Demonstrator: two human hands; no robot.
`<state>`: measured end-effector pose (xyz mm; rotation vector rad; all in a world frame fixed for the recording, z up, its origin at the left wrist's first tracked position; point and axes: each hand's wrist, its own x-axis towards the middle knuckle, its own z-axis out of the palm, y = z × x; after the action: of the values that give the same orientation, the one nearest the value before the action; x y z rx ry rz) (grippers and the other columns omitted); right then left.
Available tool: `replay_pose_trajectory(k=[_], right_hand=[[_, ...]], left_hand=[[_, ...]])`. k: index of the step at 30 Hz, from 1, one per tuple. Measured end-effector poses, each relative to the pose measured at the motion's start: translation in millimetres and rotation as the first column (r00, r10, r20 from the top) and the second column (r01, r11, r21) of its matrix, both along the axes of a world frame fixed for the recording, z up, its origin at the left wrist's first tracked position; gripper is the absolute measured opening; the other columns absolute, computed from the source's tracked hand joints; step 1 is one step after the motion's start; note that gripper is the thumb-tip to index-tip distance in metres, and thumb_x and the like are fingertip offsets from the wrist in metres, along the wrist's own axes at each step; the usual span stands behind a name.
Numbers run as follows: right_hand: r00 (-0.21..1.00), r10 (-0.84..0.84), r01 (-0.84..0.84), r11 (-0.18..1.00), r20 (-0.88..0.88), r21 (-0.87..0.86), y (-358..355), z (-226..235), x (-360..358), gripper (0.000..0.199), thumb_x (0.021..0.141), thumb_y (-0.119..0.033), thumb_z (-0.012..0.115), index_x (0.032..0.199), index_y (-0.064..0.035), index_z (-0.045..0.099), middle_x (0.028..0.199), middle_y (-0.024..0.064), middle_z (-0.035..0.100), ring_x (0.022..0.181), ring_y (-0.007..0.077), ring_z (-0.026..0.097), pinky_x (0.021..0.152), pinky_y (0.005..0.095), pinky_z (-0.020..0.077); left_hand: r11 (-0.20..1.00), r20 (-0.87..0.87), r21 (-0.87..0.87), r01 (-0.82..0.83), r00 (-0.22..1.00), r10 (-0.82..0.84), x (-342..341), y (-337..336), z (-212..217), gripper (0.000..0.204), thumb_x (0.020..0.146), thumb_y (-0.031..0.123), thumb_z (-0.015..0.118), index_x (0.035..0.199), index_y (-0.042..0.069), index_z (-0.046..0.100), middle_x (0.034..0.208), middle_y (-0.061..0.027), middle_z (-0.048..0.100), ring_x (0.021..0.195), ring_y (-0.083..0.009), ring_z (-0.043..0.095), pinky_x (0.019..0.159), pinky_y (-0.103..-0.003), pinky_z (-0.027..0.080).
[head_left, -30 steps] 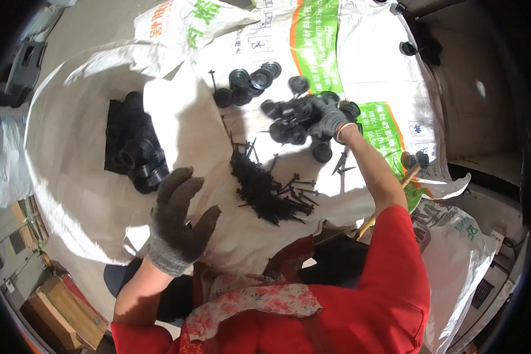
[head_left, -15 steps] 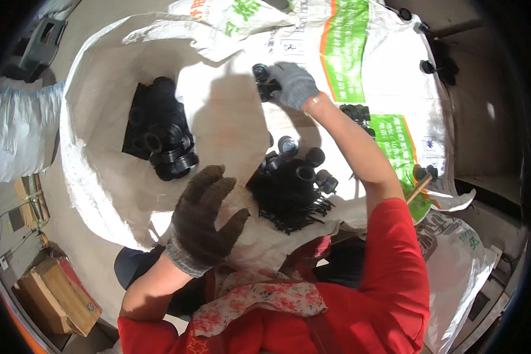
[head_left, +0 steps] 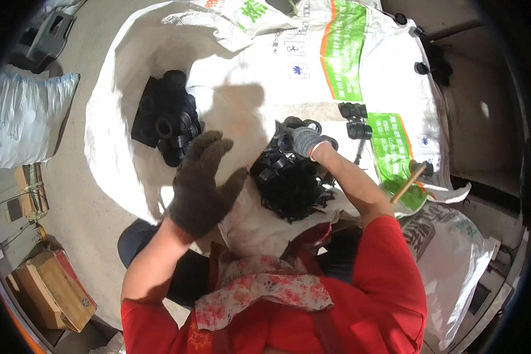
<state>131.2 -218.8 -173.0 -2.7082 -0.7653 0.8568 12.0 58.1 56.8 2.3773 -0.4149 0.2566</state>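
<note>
My left hand (head_left: 203, 186), in a dark brown glove, hovers open over the white sack, with thumb and fingers apart and nothing in it. My right hand (head_left: 306, 142), in a grey glove, reaches down onto a pile of black plastic fittings (head_left: 286, 183) in front of me. Its fingers curl over a black fitting at the pile's far edge, and the fingertips are partly hidden among the parts. Thin black strips lie at the near side of this pile. Inside the sack's mouth, to the left, rests another heap of black ring-like fittings (head_left: 165, 124).
The white woven sack (head_left: 312, 47) with green and orange bands spreads before me. Two fittings (head_left: 358, 130) lie right of my hand, near a wooden stick (head_left: 408, 184). A clear plastic bag (head_left: 454, 259) is at the right, cardboard boxes (head_left: 56, 289) at the lower left.
My right hand has come nearer and right, from the sack's far part to the pile; the black fittings it held there are gone from that spot. My left hand has moved slightly away from me.
</note>
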Motion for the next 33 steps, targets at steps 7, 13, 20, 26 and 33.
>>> replay_pose_trajectory(k=[7,13,20,26,33], right_hand=[[0.979,-0.050,0.057,0.998,0.198,-0.028,-21,129,-79,0.040,0.084,-0.022,0.053,0.123,-0.0136,0.054,0.084,0.0155,0.066,0.069,0.0313,0.065,0.063,0.0448,0.0488],[0.954,-0.123,-0.034,0.862,0.274,0.505,-12,184,-135,0.048,0.083,-0.015,0.058,0.128,-0.0008,0.046,0.100,0.0235,0.062,0.077,0.0359,0.063,0.075,0.0414,0.0491],[0.826,-0.146,-0.028,0.954,0.544,0.298,-15,205,-136,0.104,0.059,-0.041,0.081,0.140,-0.0028,0.029,0.133,0.0259,0.042,0.122,0.0409,0.043,0.103,0.0476,0.0328],[0.779,-0.071,-0.129,0.954,0.623,0.271,26,210,-137,0.059,0.069,-0.030,0.068,0.121,-0.0067,0.053,0.117,0.0163,0.055,0.114,0.0360,0.049,0.102,0.0481,0.0296],[0.650,0.088,-0.238,0.967,0.755,0.093,31,206,-132,0.059,0.074,-0.030,0.062,0.126,-0.0056,0.048,0.117,0.0144,0.055,0.121,0.0321,0.043,0.106,0.0512,0.0241]], left_hand=[[0.986,-0.186,-0.164,0.010,0.982,-0.041,-9,-33,-20,0.045,0.074,0.019,0.072,0.112,0.000,0.055,0.109,-0.0170,0.058,0.101,-0.0299,0.058,0.087,-0.036,0.047],[0.957,-0.535,-0.290,-0.024,0.833,-0.141,-2,-65,-69,0.043,0.078,0.028,0.068,0.108,-0.002,0.060,0.097,-0.0148,0.064,0.083,-0.0210,0.063,0.073,-0.033,0.051],[0.960,-0.183,0.045,0.275,0.947,-0.263,11,-52,-52,0.022,0.083,0.020,0.054,0.088,0.004,0.067,0.086,-0.0122,0.066,0.077,-0.0229,0.062,0.071,-0.034,0.049],[0.766,-0.226,-0.584,0.269,0.852,-0.472,-4,-41,-35,0.032,0.090,0.033,0.058,0.105,0.005,0.059,0.096,-0.0082,0.065,0.083,-0.0211,0.064,0.069,-0.030,0.054],[0.484,-0.471,-0.875,-0.027,0.286,-0.835,-18,-41,-29,0.051,0.084,0.041,0.064,0.115,0.002,0.052,0.107,-0.0105,0.059,0.092,-0.0225,0.060,0.077,-0.036,0.051]])
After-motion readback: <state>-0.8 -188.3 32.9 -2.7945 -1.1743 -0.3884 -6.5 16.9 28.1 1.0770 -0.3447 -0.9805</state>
